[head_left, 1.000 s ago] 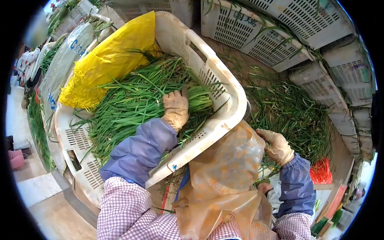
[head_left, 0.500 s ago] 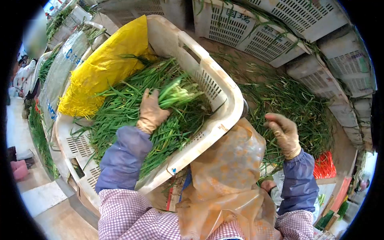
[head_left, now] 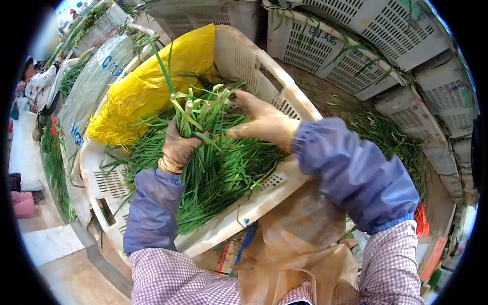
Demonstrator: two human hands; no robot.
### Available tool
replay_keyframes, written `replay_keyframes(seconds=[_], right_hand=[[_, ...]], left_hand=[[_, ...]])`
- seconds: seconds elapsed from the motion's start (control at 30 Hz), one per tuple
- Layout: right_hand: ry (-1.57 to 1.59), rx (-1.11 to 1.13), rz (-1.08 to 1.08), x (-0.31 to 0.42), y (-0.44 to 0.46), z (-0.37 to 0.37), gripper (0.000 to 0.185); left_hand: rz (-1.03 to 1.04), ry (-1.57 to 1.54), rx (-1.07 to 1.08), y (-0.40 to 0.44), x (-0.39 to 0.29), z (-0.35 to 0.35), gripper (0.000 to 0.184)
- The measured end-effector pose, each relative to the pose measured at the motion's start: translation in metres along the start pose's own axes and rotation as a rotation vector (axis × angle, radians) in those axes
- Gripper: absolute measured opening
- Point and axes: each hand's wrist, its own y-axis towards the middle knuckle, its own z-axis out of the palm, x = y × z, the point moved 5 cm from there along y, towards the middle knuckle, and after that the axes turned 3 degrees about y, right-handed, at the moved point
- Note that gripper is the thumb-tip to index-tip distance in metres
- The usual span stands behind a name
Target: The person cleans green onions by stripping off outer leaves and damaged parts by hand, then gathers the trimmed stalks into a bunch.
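Note:
In a tan glove, my left hand is closed around a bunch of chives. The pale cut ends of the bunch point up and its green leaves hang down. My right hand, also gloved and slightly blurred, is just to the right of the bunch with thumb and fingers apart. Whether its fingertips touch the stalks I cannot tell. Below both hands, loose chives lie in a large white plastic crate. A yellow woven sack drapes over the crate's far left side.
More chives are heaped on the floor at the right. Stacked white crates line the back and right. A whitish sack stands left of my crate. Red ties lie at the right, beyond my sleeve.
My right hand has swung left from above the floor heap to the bunch. My left hand has turned the bunch from lying sideways to upright. The view has shifted slightly.

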Motion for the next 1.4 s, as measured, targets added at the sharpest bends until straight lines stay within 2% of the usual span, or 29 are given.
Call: replay_keyframes(seconds=[0.03, 0.1, 0.17, 0.2, 0.3, 0.33, 0.37, 0.43, 0.47, 0.5, 0.57, 0.6, 0.63, 0.7, 0.77, 0.8, 0.83, 0.93, 0.97, 1.0, 1.07, 1.1, 1.13, 1.2, 1.23, 1.27, 1.3, 1.33, 1.4], right_hand=[[-0.102, -0.016, -0.017, -0.001, 0.016, 0.011, 0.100], [0.132, 0.010, 0.048, -0.009, 0.034, 0.042, 0.116], [0.443, 0.033, -0.183, -0.014, 0.047, 0.070, 0.120], [0.570, 0.036, -0.237, -0.011, 0.044, 0.080, 0.116], [0.469, -0.029, -0.294, 0.013, 0.041, 0.092, 0.109], [0.579, 0.013, -0.371, 0.011, 0.049, 0.101, 0.104], [0.602, 0.016, -0.397, 0.013, 0.048, 0.102, 0.087], [0.458, 0.011, -0.413, 0.015, 0.053, 0.105, 0.065], [0.442, -0.041, -0.330, 0.022, 0.046, 0.105, 0.047], [0.448, -0.042, -0.322, 0.019, 0.052, 0.111, 0.047], [0.777, -0.084, -0.338, 0.016, 0.067, 0.113, 0.037], [0.905, -0.233, -0.278, 0.034, 0.045, 0.092, 0.029], [0.863, -0.338, -0.296, 0.021, 0.052, 0.085, 0.028], [0.830, -0.393, -0.212, 0.016, 0.048, 0.076, 0.031], [0.759, -0.387, -0.213, 0.017, 0.043, 0.087, 0.036], [0.756, -0.379, -0.207, 0.025, 0.035, 0.092, 0.036], [0.752, -0.370, -0.205, 0.035, 0.026, 0.095, 0.037], [0.775, -0.401, -0.328, 0.058, -0.013, 0.069, 0.029], [0.574, -0.406, -0.316, 0.066, -0.035, 0.040, 0.030], [0.480, -0.415, -0.450, 0.082, -0.064, 0.008, 0.031], [0.553, -0.414, -0.431, 0.096, -0.119, -0.056, 0.049], [0.430, -0.469, -0.579, 0.092, -0.142, -0.107, 0.053], [0.301, -0.741, -0.568, 0.097, -0.182, -0.148, 0.053], [0.124, -1.033, -0.604, 0.083, -0.245, -0.222, 0.042], [0.125, -1.041, -0.600, 0.070, -0.267, -0.250, 0.042], [0.259, -1.104, -0.633, 0.055, -0.293, -0.277, 0.039], [0.397, -1.162, -0.665, 0.046, -0.311, -0.290, 0.037], [0.469, -1.168, -0.714, 0.046, -0.322, -0.292, 0.032], [0.444, -1.149, -0.718, 0.063, -0.320, -0.246, 0.030]], left_hand=[[0.004, 0.050, -0.013, -0.002, 0.000, -0.001, 0.059], [-0.009, -0.096, 0.014, -0.005, 0.005, -0.004, 0.064], [0.027, -0.146, 0.035, -0.009, 0.005, -0.009, 0.068], [0.025, -0.146, 0.034, -0.011, 0.007, -0.010, 0.068], [-0.165, -0.696, 0.003, -0.026, 0.018, 0.002, 0.058], [-0.216, -0.887, -0.018, -0.030, 0.013, 0.010, 0.048], [-0.237, -0.890, -0.017, -0.032, 0.020, 0.010, 0.048], [0.007, -0.221, 0.147, -0.034, 0.011, 0.001, 0.044], [0.114, 0.165, 0.199, -0.038, 0.003, -0.002, 0.043], [0.234, 0.490, 0.221, -0.042, -0.017, -0.001, 0.042], [0.075, 0.755, -0.073, -0.050, -0.054, -0.007, 0.049], [0.408, 0.890, -0.404, -0.066, -0.077, -0.005, 0.052], [0.446, 0.873, -0.515, -0.082, -0.092, 0.000, 0.044], [0.644, 0.680, -0.137, -0.102, -0.084, 0.023, 0.033], [0.798, 0.836, 0.510, -0.110, -0.054, 0.072, 0.022], [0.779, 0.921, 0.681, -0.112, -0.033, 0.086, 0.025], [0.703, 1.016, 0.725, -0.109, -0.013, 0.094, 0.027], [0.491, 1.166, 0.726, -0.095, 0.024, 0.106, 0.034], [0.432, 1.169, 0.716, -0.091, 0.029, 0.106, 0.037], [0.370, 1.155, 0.700, -0.089, 0.032, 0.103, 0.039], [0.242, 1.088, 0.676, -0.085, 0.035, 0.093, 0.044], [0.172, 1.028, 0.666, -0.083, 0.034, 0.086, 0.047], [0.091, 0.946, 0.658, -0.080, 0.033, 0.074, 0.049], [-0.049, 0.739, 0.714, -0.069, 0.030, 0.045, 0.055], [0.049, 0.700, 0.789, -0.054, 0.037, 0.029, 0.052], [-0.126, 0.467, 0.855, -0.043, 0.010, 0.009, 0.048], [-0.096, 0.796, 0.793, -0.024, -0.030, -0.008, 0.034], [-0.001, 0.761, 0.610, -0.006, -0.068, -0.027, 0.027], [0.047, 0.793, 0.338, 0.015, -0.156, -0.036, 0.035]])
